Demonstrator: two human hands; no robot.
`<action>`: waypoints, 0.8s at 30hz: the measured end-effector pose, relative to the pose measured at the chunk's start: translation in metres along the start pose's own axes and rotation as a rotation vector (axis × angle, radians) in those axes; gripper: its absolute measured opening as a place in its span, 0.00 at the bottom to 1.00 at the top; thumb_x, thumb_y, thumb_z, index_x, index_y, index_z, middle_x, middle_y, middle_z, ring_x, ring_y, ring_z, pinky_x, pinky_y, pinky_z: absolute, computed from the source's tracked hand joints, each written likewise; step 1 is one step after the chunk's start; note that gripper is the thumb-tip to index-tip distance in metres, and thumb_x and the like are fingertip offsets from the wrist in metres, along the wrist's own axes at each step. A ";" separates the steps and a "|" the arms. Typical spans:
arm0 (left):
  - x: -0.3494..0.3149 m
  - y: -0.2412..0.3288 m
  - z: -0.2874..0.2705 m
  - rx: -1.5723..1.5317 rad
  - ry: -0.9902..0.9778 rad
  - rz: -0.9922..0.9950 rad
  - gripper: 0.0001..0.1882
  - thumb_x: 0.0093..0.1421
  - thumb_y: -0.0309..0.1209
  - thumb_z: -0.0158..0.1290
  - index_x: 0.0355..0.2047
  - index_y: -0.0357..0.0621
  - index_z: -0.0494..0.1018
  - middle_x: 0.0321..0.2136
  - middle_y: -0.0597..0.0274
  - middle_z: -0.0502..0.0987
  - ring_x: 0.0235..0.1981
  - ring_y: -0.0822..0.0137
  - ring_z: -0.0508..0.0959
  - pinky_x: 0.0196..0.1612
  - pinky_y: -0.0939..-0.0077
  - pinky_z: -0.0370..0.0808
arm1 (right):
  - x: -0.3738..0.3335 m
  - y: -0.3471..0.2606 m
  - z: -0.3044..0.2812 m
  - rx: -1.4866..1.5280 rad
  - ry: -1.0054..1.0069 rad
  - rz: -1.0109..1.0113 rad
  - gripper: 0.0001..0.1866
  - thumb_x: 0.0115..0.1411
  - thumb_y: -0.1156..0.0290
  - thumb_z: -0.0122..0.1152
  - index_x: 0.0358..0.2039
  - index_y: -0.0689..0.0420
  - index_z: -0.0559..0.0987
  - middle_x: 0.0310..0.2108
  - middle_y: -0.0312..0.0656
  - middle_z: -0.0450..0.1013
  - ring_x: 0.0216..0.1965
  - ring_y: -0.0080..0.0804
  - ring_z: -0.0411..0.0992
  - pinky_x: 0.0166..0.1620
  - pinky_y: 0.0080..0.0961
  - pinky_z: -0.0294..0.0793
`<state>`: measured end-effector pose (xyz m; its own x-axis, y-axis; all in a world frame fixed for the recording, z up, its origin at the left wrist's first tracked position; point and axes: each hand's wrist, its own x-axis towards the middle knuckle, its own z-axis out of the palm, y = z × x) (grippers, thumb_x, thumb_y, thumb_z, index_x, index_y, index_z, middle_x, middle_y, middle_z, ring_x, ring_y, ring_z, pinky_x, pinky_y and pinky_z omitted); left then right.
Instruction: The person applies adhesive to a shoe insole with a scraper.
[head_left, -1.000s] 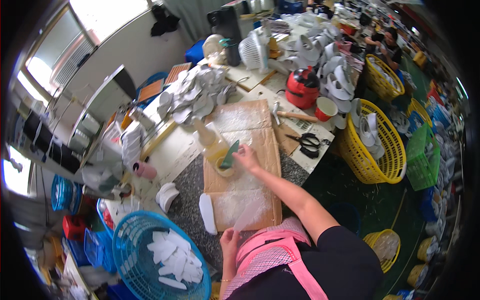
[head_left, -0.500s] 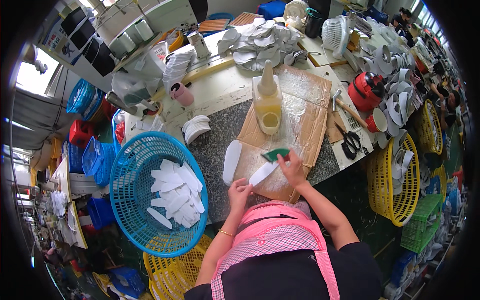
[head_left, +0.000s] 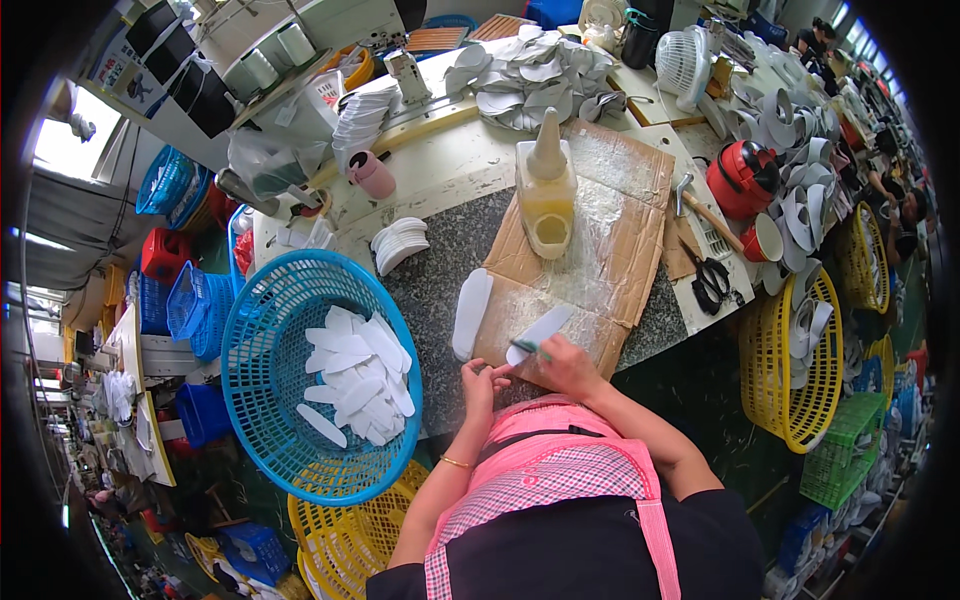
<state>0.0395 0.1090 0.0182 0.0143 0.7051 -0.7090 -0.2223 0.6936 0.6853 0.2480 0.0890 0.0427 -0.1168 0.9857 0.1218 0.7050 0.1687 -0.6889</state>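
Clamping fingers of right hand (head_left: 568, 366) together on green scraper (head_left: 526, 346), now putting it down at the near part of white strip (head_left: 545, 325); half a second ago, holding it up over the far end. Bringing right hand lower and nearer to left hand (head_left: 482, 383), nearly meeting it. Keeping left hand in about the same spot, curling its fingers close by the strip's near end; not telling from here whether pinching it or only touching. Showing strip aslant over the near part of powdery cardboard (head_left: 638, 215), with second white strip (head_left: 472, 313) lying at the left edge, same as before. Leaving bottle (head_left: 547, 190) with yellowish contents unmoved on the cardboard. Spreading cardboard over dark speckled panel (head_left: 450, 260) and pale tabletop (head_left: 440, 175). Seeing also curved white stack (head_left: 400, 243) to the left, pink cup (head_left: 372, 175) farther back, grey pile (head_left: 540, 80) behind the cardboard, hammer (head_left: 712, 221) and black scissors (head_left: 711, 285) to the right, red pot (head_left: 742, 180) beyond. Flanking the table with blue basket (head_left: 270, 430) holding white pieces (head_left: 355, 375) at left, yellow basket (head_left: 765, 390) at right. Spotting white fan (head_left: 685, 68) toward the back, co-worker (head_left: 818, 38) at upper right.
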 end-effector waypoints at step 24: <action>-0.023 0.069 0.012 1.343 -0.392 1.587 0.03 0.54 0.29 0.53 0.30 0.48 0.70 0.22 0.66 0.71 0.30 0.66 0.72 0.31 0.71 0.68 | 0.130 0.065 -0.060 0.091 0.557 0.244 0.07 0.64 0.71 0.59 0.39 0.57 0.81 0.34 0.49 0.75 0.33 0.49 0.75 0.33 0.40 0.70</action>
<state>0.0353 0.1429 0.0836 0.7576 0.5176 0.3976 0.4157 -0.8523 0.3174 0.3203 0.2275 0.0564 0.4409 0.8489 0.2916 0.5999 -0.0371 -0.7992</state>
